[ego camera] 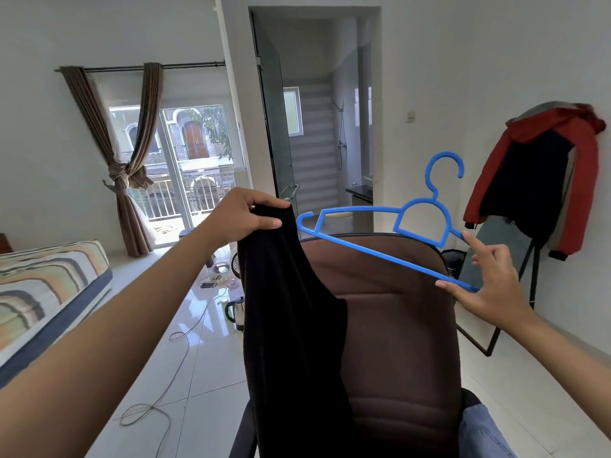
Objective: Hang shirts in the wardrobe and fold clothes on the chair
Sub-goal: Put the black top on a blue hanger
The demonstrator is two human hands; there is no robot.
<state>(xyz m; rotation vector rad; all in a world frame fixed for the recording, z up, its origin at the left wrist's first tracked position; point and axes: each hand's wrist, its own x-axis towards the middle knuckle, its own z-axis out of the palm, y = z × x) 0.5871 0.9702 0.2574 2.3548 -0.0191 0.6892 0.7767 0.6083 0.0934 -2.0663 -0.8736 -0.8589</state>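
Observation:
A black shirt [291, 325] hangs straight down in front of the brown chair [396, 325], pinched at its top edge by my left hand [244, 216]. My right hand [492, 285] holds a blue plastic hanger [390, 239] by its right end, hook up, tilted down to the right. The hanger's left tip is just to the right of the shirt's top, a small gap apart. A light blue garment [482, 434] lies on the chair seat at the lower right. No wardrobe is in view.
A red and black jacket [542, 180] hangs over a standing mirror [489, 292] at right. A striped mattress [43, 292] lies at left. A kettle [236, 312], a phone [208, 285] and a long cable [172, 375] are on the white tile floor. A bathroom doorway [317, 120] is ahead.

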